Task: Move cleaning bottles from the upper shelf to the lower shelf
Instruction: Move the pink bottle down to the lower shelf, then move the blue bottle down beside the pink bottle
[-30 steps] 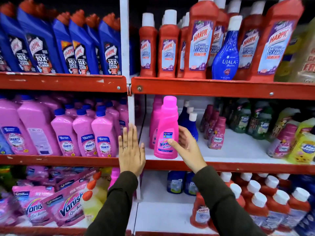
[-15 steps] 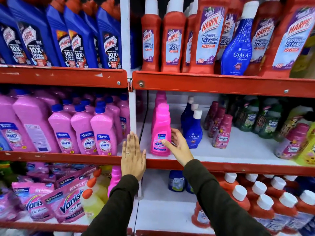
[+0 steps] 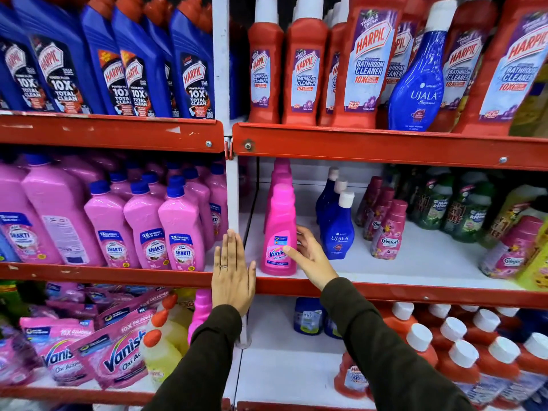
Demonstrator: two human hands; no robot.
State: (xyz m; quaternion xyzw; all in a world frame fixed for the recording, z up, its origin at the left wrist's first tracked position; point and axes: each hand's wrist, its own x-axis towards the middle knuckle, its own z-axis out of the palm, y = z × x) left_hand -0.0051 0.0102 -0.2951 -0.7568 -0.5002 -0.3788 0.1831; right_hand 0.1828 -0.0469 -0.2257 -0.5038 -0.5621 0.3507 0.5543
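Pink Vanish bottle (image 3: 279, 232) stood upright at middle shelf (image 3: 385, 295) front | right hand (image 3: 311, 256) loosely cupped around it, left hand (image 3: 232, 271) flat, empty | judged rigid, slick, moderately heavy; best gripped at the waist.

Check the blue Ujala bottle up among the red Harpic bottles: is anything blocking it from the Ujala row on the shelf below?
Nothing visible. The blue Ujala bottle stands at the upper shelf's front edge, and the shelf before the Ujala row is bare.

More pink bottles (image 3: 281, 173) hide behind the front pink Vanish bottle (image 3: 279, 232). Right of it, the green bottles (image 3: 462, 203) are blurry. The yellow bottle (image 3: 533, 262) beyond them is cut off.
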